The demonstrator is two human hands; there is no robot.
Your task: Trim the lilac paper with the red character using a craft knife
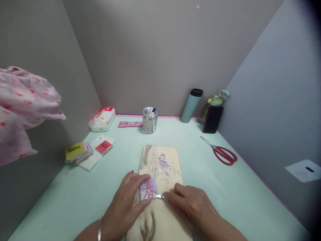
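Observation:
A pale wooden board [167,167] lies lengthwise on the mint-green table [75,194], close to me. On it rests a small lilac paper square with a red character [148,190]. My left hand [124,206] presses on the paper's left side, fingers spread over its edge. My right hand [191,202] grips a small silver blade [159,196] whose tip touches the paper's right edge. Little lilac paper scraps [164,164] lie further up the board.
Red scissors [222,153] lie at the right. At the back stand a clear jar of pens [149,119], a teal flask [192,105], a green bottle [214,100], a dark phone [212,119]. At the left lie a tissue pack [102,118], paper stacks [77,151], pink cloth [22,110].

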